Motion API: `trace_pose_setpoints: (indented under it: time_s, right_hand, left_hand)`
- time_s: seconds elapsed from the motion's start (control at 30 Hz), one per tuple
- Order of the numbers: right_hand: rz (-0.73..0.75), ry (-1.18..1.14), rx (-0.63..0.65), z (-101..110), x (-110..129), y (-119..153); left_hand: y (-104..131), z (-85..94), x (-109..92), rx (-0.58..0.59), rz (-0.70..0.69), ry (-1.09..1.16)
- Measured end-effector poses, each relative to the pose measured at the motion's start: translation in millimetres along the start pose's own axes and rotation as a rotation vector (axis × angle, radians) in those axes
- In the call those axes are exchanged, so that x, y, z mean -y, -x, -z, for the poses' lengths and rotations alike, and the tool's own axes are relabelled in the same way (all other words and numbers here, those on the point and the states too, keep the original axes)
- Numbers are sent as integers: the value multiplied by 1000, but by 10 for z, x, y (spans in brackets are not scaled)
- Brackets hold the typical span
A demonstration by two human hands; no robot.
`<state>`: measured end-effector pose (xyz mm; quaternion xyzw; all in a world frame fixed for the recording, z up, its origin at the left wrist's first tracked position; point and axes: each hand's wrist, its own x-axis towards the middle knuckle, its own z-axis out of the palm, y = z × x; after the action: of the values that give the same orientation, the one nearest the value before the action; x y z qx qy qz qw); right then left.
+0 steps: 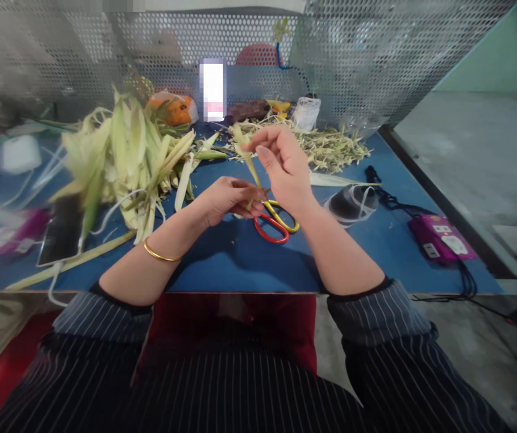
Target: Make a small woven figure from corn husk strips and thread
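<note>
My left hand (pixel 235 197) pinches the lower end of a narrow, pale corn husk strip (pixel 254 171) that stands up between my hands. Above it, my right hand (pixel 287 171) is curled, its fingertips closed at the strip's upper part; that part is slightly blurred. Scissors with one red and one yellow handle loop (pixel 272 234) lie on the blue table (pixel 222 258) just below my fingers, their blades hidden by my hands. To the left rises a large heap of corn husks (pixel 134 144). Behind my right hand spreads a pile of shredded husk pieces (pixel 337 150).
A dark spool wrapped in white cord (pixel 352 203) and a purple power strip (pixel 441 237) sit on the right. At left lies a phone (pixel 62 231) with a white cable. A bright phone screen (pixel 213 90) stands before the perforated metal panel (pixel 172 36).
</note>
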<state>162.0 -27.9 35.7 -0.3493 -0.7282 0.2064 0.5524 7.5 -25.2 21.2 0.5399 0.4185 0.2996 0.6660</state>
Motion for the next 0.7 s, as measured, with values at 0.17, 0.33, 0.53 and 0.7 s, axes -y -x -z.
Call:
trace_pose_setpoints:
  time_s: [0.17, 0.33, 0.53, 0.7]
  right_hand:
    - [-102, 183, -346, 92, -159, -34]
    - [-445, -131, -137, 61, -336, -87]
    - [-490, -287, -118, -61, -250, -36]
    - [-390, -114, -264, -66, -275, -32]
  left_hand:
    - [-37, 81, -31, -94, -52, 186]
    - [-25, 104, -41, -111, -57, 273]
    - [-24, 97, 6, 18, -44, 220]
    - [-38, 98, -21, -65, -46, 283]
